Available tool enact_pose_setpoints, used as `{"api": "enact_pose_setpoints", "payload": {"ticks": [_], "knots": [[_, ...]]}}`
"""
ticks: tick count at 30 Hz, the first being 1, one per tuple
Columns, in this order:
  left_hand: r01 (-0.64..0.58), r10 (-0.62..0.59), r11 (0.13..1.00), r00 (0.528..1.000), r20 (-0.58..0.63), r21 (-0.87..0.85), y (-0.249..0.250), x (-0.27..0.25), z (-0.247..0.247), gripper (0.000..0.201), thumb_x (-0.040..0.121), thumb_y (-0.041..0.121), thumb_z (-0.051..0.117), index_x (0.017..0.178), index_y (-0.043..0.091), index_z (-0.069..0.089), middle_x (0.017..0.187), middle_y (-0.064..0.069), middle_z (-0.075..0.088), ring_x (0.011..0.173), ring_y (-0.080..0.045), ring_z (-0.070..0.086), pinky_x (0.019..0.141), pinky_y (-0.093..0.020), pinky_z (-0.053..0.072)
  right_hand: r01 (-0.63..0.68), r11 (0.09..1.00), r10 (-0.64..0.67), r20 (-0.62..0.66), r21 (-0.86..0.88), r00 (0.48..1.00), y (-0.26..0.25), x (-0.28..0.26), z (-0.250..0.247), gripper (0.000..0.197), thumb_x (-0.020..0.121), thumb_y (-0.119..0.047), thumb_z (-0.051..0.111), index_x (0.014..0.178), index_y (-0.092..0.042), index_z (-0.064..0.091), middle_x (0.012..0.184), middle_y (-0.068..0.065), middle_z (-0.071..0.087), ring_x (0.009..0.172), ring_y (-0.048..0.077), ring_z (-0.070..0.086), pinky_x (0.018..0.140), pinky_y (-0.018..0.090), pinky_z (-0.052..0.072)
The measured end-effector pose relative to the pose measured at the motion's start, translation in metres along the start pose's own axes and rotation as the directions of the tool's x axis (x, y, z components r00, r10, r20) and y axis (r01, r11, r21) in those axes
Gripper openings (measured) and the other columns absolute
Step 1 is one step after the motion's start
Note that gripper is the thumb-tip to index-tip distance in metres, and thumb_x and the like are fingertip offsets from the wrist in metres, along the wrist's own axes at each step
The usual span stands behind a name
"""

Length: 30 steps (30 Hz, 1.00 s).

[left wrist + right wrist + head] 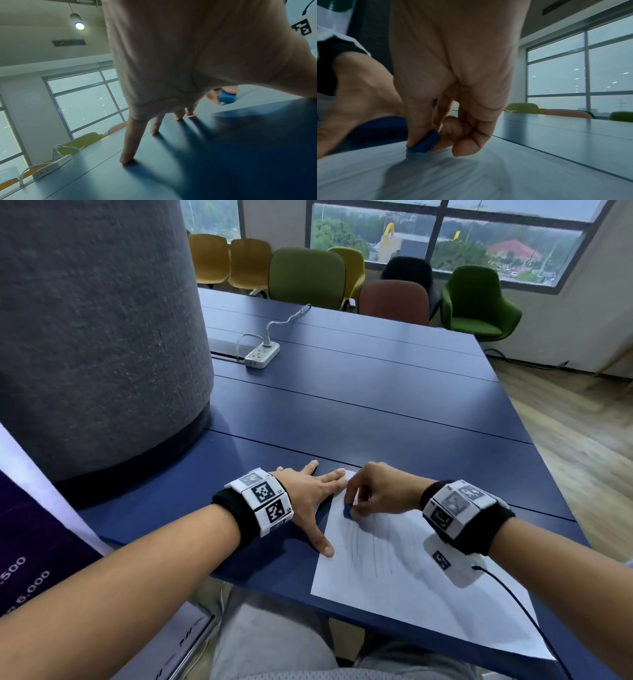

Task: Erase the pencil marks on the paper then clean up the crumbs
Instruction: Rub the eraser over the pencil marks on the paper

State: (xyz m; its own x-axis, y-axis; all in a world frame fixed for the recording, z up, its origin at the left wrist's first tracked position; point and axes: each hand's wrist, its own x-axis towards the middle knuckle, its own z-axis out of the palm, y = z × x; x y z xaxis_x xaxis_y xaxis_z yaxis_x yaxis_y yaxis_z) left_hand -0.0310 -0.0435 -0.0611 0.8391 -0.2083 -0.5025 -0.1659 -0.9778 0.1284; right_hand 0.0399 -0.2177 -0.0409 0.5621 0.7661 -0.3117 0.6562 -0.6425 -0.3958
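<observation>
A white sheet of paper point(404, 583) lies on the blue table point(359, 412) near its front edge, with grey pencil strokes point(370, 546) across its upper half. My right hand point(373, 491) pinches a small blue eraser point(348, 511) between thumb and fingers and presses it onto the paper near the far left corner. The eraser point(426, 142) touches the sheet in the right wrist view, and the eraser point(226, 97) also shows past my left palm. My left hand point(315, 494) lies spread flat, fingers straight, holding down the paper's left edge and the table.
A large grey felt-covered column point(96, 337) stands on the table at left. A white power strip point(262, 355) with its cable sits further back. Several chairs point(308, 277) line the far side. The table's right edge drops to wooden floor point(582, 446).
</observation>
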Motion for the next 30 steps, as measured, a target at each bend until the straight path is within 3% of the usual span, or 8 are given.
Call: {"api": "enact_pose_setpoints", "payload": {"ticks": [4,9,14,18,20,23,28,30], "knots": [[0.005,-0.005,1.0,1.0,0.01,0.007,-0.001,0.0,0.0,0.136,0.054,0.081,0.074,0.152,0.046,-0.014,0.157,0.031,-0.019,0.15,-0.027,-0.018,0.11,-0.074,0.013,-0.059,0.996,0.069,-0.139,0.071,0.988,0.012,0.008,-0.006,0.017,0.079,-0.021,0.075,0.095,-0.021,0.068,0.077,-0.004,0.065,0.062,0.002,0.056,0.059,0.019,0.043],[0.003,-0.003,1.0,1.0,0.012,-0.008,-0.001,0.0,0.0,0.137,0.054,0.08,0.075,0.152,0.045,-0.014,0.159,0.028,-0.019,0.15,-0.027,-0.018,0.109,-0.074,0.009,-0.02,0.996,0.018,0.025,0.089,1.0,0.005,-0.003,0.002,0.008,0.079,-0.021,0.074,0.084,-0.025,0.07,0.065,-0.013,0.062,0.053,-0.004,0.054,0.054,0.011,0.04],[0.012,-0.012,1.0,1.0,0.016,-0.009,0.0,0.0,-0.001,0.137,0.055,0.08,0.074,0.153,0.043,-0.013,0.158,0.03,-0.019,0.149,-0.025,-0.02,0.11,-0.074,0.007,-0.082,0.99,0.098,-0.134,0.118,0.986,0.015,0.007,-0.005,0.011,0.079,-0.024,0.075,0.088,-0.023,0.07,0.074,-0.006,0.064,0.063,0.003,0.058,0.062,0.021,0.044],[0.007,-0.006,1.0,1.0,0.013,-0.012,0.0,0.0,0.0,0.137,0.054,0.08,0.075,0.152,0.046,-0.015,0.158,0.03,-0.019,0.15,-0.026,-0.019,0.109,-0.075,0.008,0.003,0.998,-0.001,-0.042,0.059,0.999,0.007,-0.001,0.003,0.01,0.079,-0.024,0.074,0.088,-0.025,0.071,0.074,-0.009,0.062,0.06,0.002,0.055,0.056,0.014,0.04],[0.011,-0.011,1.0,1.0,0.018,-0.009,0.0,0.0,0.0,0.137,0.054,0.08,0.075,0.152,0.046,-0.015,0.157,0.031,-0.02,0.15,-0.025,-0.019,0.11,-0.074,0.009,-0.006,1.0,0.006,-0.07,0.004,0.998,0.007,0.002,0.0,0.012,0.08,-0.024,0.073,0.091,-0.021,0.072,0.079,-0.005,0.066,0.065,0.004,0.057,0.062,0.02,0.045],[0.019,-0.019,1.0,1.0,0.024,-0.002,0.0,0.0,-0.001,0.136,0.055,0.081,0.074,0.154,0.043,-0.013,0.157,0.031,-0.019,0.15,-0.024,-0.02,0.111,-0.073,0.009,-0.051,0.994,0.034,-0.184,-0.092,0.982,0.01,0.009,-0.003,0.016,0.083,-0.022,0.069,0.091,-0.008,0.073,0.088,0.006,0.072,0.081,0.018,0.063,0.074,0.034,0.053],[0.018,-0.018,1.0,1.0,0.024,-0.003,0.0,-0.002,-0.001,0.136,0.056,0.08,0.074,0.153,0.043,-0.013,0.158,0.03,-0.021,0.149,-0.025,-0.02,0.109,-0.075,0.007,0.039,0.984,-0.05,-0.062,-0.176,0.997,0.006,0.003,0.005,0.017,0.083,-0.023,0.067,0.082,-0.006,0.072,0.081,0.008,0.07,0.077,0.022,0.064,0.071,0.036,0.054],[0.018,-0.018,1.0,0.999,0.029,0.0,0.0,-0.002,-0.001,0.136,0.056,0.08,0.074,0.154,0.042,-0.013,0.158,0.029,-0.02,0.149,-0.025,-0.02,0.109,-0.075,0.008,-0.01,0.983,-0.012,-0.119,-0.183,0.993,0.009,0.007,-0.001,0.017,0.082,-0.023,0.067,0.08,-0.006,0.07,0.08,0.009,0.069,0.076,0.026,0.064,0.069,0.038,0.055]]}}
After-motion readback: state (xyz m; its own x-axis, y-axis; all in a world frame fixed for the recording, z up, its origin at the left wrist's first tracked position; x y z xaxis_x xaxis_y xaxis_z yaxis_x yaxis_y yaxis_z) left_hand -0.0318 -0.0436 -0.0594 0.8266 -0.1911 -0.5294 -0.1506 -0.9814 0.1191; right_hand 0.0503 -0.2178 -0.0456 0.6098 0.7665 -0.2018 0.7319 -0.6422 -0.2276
